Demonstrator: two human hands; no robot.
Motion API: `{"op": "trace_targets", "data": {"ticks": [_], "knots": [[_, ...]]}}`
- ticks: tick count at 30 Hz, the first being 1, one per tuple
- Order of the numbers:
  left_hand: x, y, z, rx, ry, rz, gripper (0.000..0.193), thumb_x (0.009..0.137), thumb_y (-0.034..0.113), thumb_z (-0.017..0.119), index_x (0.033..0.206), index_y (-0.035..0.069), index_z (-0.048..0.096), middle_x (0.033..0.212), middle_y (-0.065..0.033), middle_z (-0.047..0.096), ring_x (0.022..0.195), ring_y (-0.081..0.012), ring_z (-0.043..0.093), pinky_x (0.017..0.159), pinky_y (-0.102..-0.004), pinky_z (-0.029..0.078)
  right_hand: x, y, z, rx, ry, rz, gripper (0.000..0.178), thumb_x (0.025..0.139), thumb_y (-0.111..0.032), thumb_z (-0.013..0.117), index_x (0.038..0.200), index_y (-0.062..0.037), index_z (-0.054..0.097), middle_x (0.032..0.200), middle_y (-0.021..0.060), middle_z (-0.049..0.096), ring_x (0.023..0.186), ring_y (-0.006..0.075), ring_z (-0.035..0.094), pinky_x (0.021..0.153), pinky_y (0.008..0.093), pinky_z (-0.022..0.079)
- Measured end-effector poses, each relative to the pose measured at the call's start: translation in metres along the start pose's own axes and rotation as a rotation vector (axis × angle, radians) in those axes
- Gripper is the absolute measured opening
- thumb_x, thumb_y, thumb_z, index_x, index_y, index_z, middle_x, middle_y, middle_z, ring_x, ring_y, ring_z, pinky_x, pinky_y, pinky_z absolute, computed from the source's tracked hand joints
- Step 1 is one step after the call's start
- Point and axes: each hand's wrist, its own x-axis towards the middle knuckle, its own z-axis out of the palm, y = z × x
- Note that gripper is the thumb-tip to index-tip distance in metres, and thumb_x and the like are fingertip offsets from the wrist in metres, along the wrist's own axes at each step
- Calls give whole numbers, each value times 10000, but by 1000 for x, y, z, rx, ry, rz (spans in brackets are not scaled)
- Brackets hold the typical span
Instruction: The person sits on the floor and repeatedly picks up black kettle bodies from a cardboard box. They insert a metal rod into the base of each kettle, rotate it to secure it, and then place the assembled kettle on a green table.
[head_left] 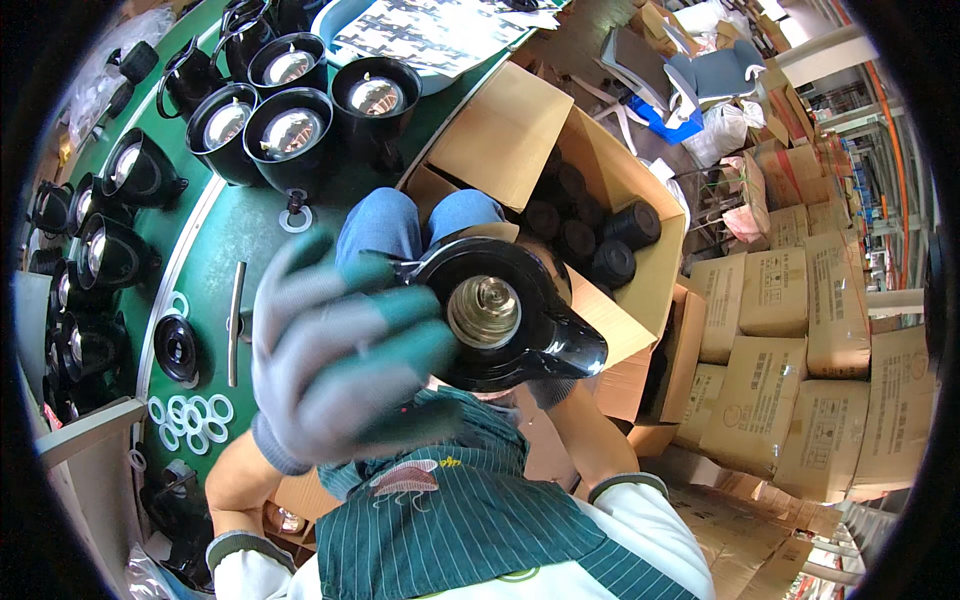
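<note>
Left hand [340, 350], grey-green glove, nearest lens, fingers curled on rim of black jug [500, 315]. Jug held over lap, mouth up. Right hand hidden under jug, grip unclear. Open carton [520, 130] behind; more jugs [290, 130] on green worktop [215, 240].

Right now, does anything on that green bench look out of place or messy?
Mostly orderly. The black jugs stand upright in rows. White rings lie in a loose scatter near the bench edge, and one ring sits apart by itself. No spills or damage show.
</note>
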Motion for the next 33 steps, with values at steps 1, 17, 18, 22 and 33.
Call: {"op": "trace_targets", "data": {"ticks": [1, 17, 18, 22, 33], "knots": [[1, 14, 1, 64, -12, 10, 601, 660, 487, 879, 1148, 158, 758, 1190, -73, 701, 1142, -301, 612, 1054, -600, 468, 0, -2, 3, 86, 12, 35, 938, 884, -132, 810, 1582, 20, 202, 1534, 240, 405, 1389, 329, 503, 1140, 439, 473], [20, 11, 17, -164, 137, -36, 423, 579, 463, 846, 778, 127, 683, 808, -50, 601, 976, -315, 579, 947, -558, 468, -42, -23, 21, 109, -31, 75, 1021, 873, -40, 793, 1611, -17, 87, 1599, 265, 314, 1440, 365, 447, 1150, 492, 455], [19, 10, 16, -178, 132, -24, 415, 592, 453, 851, 782, 123, 686, 804, -50, 601, 969, -318, 579, 946, -558, 473, -44, -22, 22, 97, -25, 65, 1011, 876, -37, 789, 1612, -14, 97, 1599, 265, 313, 1440, 367, 448, 1145, 491, 461], [18, 8, 18, -166, 181, -45, 391, 617, 414, 867, 795, 112, 694, 808, -51, 609, 951, -329, 579, 940, -566, 495, -36, -26, 20, 143, -62, 52, 992, 883, -34, 779, 1611, -10, 106, 1587, 274, 329, 1433, 372, 458, 1133, 491, 474], [6, 3, 65, -201, 601, -186, 999, 731, 646, 824, 1358, -82, 552, 1310, -295, 609, 1196, -469, 607, 1020, -547, 480, -16, -36, 31, 591, 75, 429, 874, 877, -154, 778, 1538, -47, 216, 1481, 260, 435, 1279, 363, 580, 1050, 502, 511]]}}
